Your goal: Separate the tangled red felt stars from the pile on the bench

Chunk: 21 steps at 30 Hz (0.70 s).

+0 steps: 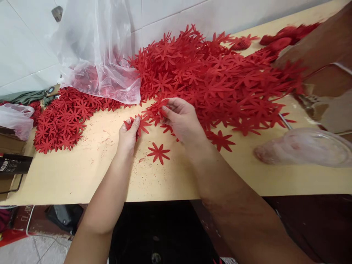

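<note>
My left hand pinches a small stack of red flower-shaped cutouts just above the pale wooden table. My right hand grips another red cutout at the near edge of a big loose pile of the same red flowers. One single red flower lies flat on the table below and between both hands. Another lone flower lies to the right of my right wrist.
A flatter spread of red flowers lies at the left. A clear plastic bag stands against the white tiled wall. A blurred clear bag and another person's arm are at the right. Boxes sit at the left edge.
</note>
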Available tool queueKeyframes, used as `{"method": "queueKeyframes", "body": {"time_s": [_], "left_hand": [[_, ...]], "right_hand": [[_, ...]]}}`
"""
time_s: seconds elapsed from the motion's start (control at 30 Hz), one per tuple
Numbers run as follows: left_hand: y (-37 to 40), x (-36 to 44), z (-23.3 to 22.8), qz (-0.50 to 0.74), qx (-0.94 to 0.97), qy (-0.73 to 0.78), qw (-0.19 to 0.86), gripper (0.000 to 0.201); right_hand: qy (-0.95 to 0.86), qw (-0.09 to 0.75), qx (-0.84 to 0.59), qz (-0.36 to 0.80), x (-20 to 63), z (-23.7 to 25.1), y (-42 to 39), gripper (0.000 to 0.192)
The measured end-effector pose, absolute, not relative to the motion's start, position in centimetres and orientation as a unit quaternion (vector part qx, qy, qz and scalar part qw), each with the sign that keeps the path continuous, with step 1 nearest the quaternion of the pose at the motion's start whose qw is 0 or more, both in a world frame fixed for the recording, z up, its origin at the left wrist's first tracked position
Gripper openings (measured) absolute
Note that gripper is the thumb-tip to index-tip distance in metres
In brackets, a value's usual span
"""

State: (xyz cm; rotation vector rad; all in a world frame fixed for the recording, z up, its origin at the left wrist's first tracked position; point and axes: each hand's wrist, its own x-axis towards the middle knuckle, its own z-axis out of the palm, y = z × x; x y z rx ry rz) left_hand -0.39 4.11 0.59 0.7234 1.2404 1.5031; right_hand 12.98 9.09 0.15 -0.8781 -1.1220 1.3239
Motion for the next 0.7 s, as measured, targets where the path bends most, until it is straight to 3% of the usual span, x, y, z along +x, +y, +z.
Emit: {"method": "queueKeyframes", "body": {"time_s": [0.23,0.4,0.57,0.7], "left_hand": [[4.2,-0.3,0.4,0.623,0.298,0.497,0.526,0.029],[4.1,-0.3,0.5,0.603,0.325,0.505,0.525,0.028],[4.1,-0.4,0.5,0.603,0.323,0.502,0.529,0.026],[4.0,-0.5,0.8,0.614,0.319,0.492,0.528,0.023]], "right_hand": [[-0.571,0.432,-0.331,0.615,10.9,-0.1,7.6,0.021],[-0.583,0.475,-0.380,0.539,11.3,-0.2,8.0,0.011],[-0.560,0.465,-0.366,0.579,11.2,0.0,8.0,0.017],[-0.548,0.507,-0.393,0.536,11.6,0.0,8.2,0.019]]}}
